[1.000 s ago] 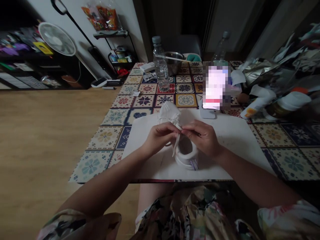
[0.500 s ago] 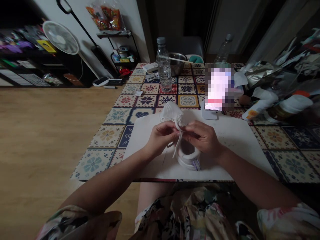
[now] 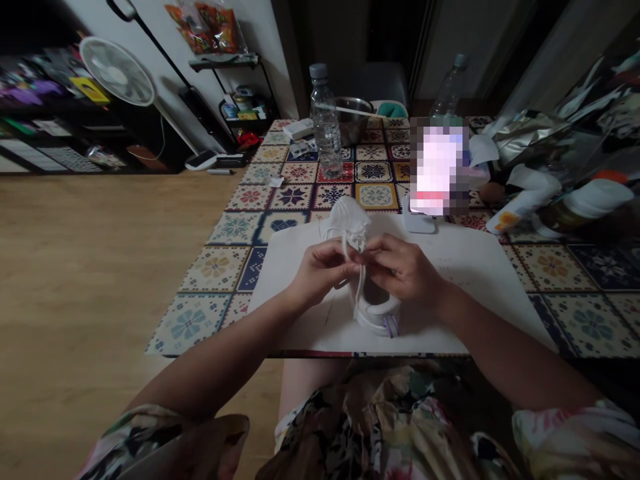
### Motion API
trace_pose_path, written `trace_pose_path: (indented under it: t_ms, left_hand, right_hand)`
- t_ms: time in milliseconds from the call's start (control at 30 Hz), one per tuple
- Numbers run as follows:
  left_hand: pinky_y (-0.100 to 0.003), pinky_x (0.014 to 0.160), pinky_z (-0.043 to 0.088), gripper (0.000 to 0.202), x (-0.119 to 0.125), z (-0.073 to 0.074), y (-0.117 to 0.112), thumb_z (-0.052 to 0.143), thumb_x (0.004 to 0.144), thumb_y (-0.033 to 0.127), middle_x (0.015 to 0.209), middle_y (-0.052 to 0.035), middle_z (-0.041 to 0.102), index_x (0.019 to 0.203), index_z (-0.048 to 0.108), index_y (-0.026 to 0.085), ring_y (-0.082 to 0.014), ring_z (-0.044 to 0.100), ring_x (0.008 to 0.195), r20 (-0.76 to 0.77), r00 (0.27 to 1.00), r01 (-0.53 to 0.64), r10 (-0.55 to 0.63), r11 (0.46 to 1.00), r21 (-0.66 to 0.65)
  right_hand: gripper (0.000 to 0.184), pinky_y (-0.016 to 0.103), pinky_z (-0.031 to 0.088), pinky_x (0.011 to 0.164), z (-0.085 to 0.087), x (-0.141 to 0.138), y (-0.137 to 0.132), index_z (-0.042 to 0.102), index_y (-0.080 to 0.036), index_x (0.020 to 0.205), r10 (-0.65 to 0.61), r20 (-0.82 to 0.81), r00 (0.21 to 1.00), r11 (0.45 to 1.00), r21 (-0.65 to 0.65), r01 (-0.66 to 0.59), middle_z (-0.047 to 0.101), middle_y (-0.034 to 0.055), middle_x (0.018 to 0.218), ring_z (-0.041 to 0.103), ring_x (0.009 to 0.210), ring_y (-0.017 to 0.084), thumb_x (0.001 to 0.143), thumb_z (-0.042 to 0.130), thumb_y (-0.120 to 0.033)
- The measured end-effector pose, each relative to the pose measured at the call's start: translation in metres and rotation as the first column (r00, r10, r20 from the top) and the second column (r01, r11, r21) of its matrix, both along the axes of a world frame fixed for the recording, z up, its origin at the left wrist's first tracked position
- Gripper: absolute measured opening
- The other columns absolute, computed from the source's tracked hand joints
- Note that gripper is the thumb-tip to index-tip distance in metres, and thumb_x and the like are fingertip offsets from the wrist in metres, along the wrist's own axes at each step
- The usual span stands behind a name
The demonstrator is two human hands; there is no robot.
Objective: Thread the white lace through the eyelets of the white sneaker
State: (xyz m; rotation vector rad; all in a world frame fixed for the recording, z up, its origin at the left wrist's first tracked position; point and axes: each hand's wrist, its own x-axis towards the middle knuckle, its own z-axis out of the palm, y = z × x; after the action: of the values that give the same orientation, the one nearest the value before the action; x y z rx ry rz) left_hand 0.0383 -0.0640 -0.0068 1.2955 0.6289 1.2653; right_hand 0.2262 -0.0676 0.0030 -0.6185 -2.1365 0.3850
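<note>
A white sneaker (image 3: pixel 383 320) with a purple mark at its heel rests on a white sheet (image 3: pixel 300 313), toe pointing away from me. Above its opening, a white shoelace (image 3: pixel 360 287) hangs from my pinched fingers. My left hand (image 3: pixel 327 267) is closed on the lace from the left side, with a loop of it over the fingers. From the right, my right hand (image 3: pixel 397 267) also pinches the lace, its fingertips meeting those of the left. Both hands hide the middle of the shoe.
Behind the sheet stand a clear plastic bottle (image 3: pixel 326 127), a metal bowl (image 3: pixel 353 127) and a blurred-out phone (image 3: pixel 436 170) on a white stand (image 3: pixel 420 222). A white spray bottle (image 3: pixel 523 203) and a lidded jar (image 3: pixel 583 207) crowd the right side of the patterned table (image 3: pixel 200 323).
The lace loop has shifted and now lies over the fingers of my left hand. Both hands stay together over the sneaker, and the camera view has moved slightly.
</note>
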Motion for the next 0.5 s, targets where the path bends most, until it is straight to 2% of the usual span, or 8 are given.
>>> trace_pose_path:
  t_ms: [167, 267, 333, 400, 500]
  left_hand:
    - [-0.022, 0.061, 0.049, 0.027, 0.003, 0.002, -0.001, 0.091, 0.060, 0.037, 0.066, 0.0000, 0.062, 0.063, 0.072, 0.017, -0.0098, 0.058, 0.063, -0.026, 0.995, -0.090, 0.092, 0.993, 0.077]
    - [-0.024, 0.065, 0.050, 0.026, 0.004, 0.003, -0.003, 0.089, 0.063, 0.036, 0.066, -0.0011, 0.066, 0.065, 0.071, 0.017, -0.0113, 0.060, 0.065, -0.091, 0.992, -0.073, 0.084, 0.991, 0.115]
    - [-0.025, 0.066, 0.051, 0.025, 0.004, 0.003, -0.005, 0.089, 0.065, 0.035, 0.066, -0.0014, 0.068, 0.067, 0.071, 0.016, -0.0116, 0.062, 0.065, -0.105, 0.993, -0.040, 0.051, 0.993, 0.108]
    - [-0.025, 0.067, 0.052, 0.023, 0.003, 0.004, -0.006, 0.088, 0.066, 0.033, 0.066, -0.0014, 0.069, 0.068, 0.072, 0.017, -0.0116, 0.063, 0.064, -0.092, 0.996, -0.012, 0.022, 0.995, 0.101]
    - [-0.027, 0.069, 0.053, 0.020, 0.002, 0.003, -0.005, 0.088, 0.066, 0.033, 0.070, -0.0031, 0.071, 0.071, 0.076, 0.018, -0.0128, 0.065, 0.066, -0.085, 0.996, 0.014, -0.004, 0.993, 0.113]
  right_hand:
    - [0.016, 0.030, 0.053, 0.072, 0.002, -0.001, -0.001, 0.063, -0.020, 0.104, -0.004, -0.037, 0.999, 1.000, -0.014, 0.004, 0.069, 0.0059, 0.094, 0.065, 0.085, 0.017, 0.090, 0.064, -0.027]
    - [0.008, 0.028, 0.051, 0.073, 0.003, -0.003, -0.004, 0.062, -0.021, 0.094, 0.004, -0.098, 0.995, 0.998, -0.068, -0.010, 0.068, 0.0034, 0.086, 0.064, 0.080, 0.014, 0.096, 0.055, -0.025]
    - [0.011, 0.027, 0.050, 0.071, 0.003, -0.006, -0.005, 0.060, -0.021, 0.089, -0.040, -0.163, 0.986, 0.990, -0.144, 0.016, 0.066, 0.0018, 0.082, 0.064, 0.077, 0.013, 0.097, 0.052, -0.023]
    - [0.003, 0.025, 0.048, 0.061, 0.002, -0.008, -0.006, 0.057, -0.022, 0.092, -0.123, -0.226, 0.966, 0.963, -0.262, 0.061, 0.065, -0.0007, 0.078, 0.061, 0.067, 0.011, 0.094, 0.058, -0.024]
    - [0.026, 0.022, 0.040, 0.047, -0.001, -0.012, -0.006, 0.047, -0.025, 0.100, -0.235, -0.308, 0.922, 0.898, -0.432, 0.084, 0.059, -0.0061, 0.068, 0.052, 0.051, 0.009, 0.086, 0.069, -0.026]
